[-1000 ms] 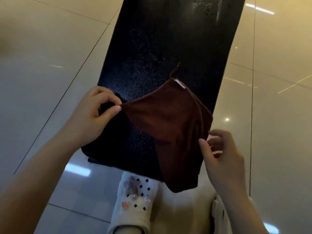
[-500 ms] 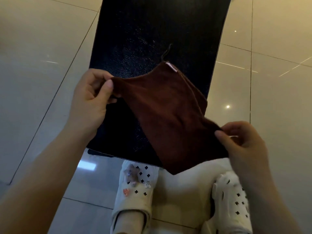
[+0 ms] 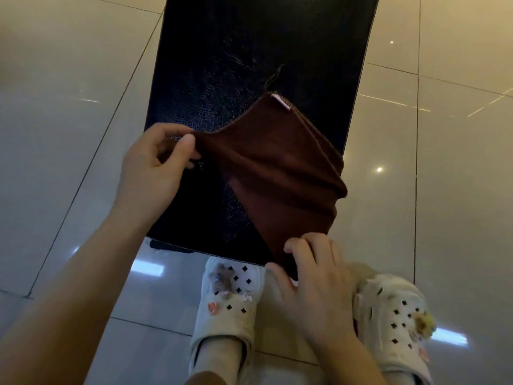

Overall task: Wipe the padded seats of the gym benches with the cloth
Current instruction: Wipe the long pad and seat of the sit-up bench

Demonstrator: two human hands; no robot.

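Brown cloth (image 3: 277, 173) stretched over the black bench pad (image 3: 249, 65).
Left hand (image 3: 150, 173) pinches its nine-o'clock corner; right hand (image 3: 313, 284) grips the six-o'clock corner.

The bench pad (image 3: 249, 65) is black with a leather-like grain – faintly glossy. Over its near end, the brown cloth (image 3: 277, 173) looks soft, matt, fuzzy terry. Beside the pad, the floor tiles (image 3: 69, 120) are smooth and highly polished; below it, the clogs (image 3: 230, 295) look like matt cream plastic.
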